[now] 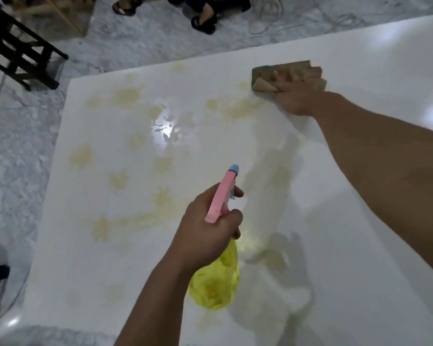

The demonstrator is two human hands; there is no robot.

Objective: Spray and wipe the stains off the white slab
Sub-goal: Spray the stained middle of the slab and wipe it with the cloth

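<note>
The white slab [360,221] fills most of the view, glossy and wet. Several yellowish-brown stains [125,96] spread over its left and middle parts. My left hand [210,226] grips a spray bottle [218,283] with a yellow body and a pink trigger head tipped blue, held above the slab's near middle, nozzle pointing away. My right hand [298,98] presses a folded brown cloth [290,73] onto the slab near its far edge, beside a smeared stain.
Grey marble floor [23,158] surrounds the slab on the left and far side. A dark wooden chair [20,53] stands at the far left. A person's feet in black sandals [203,21] are beyond the slab. A white cord [268,13] lies on the floor.
</note>
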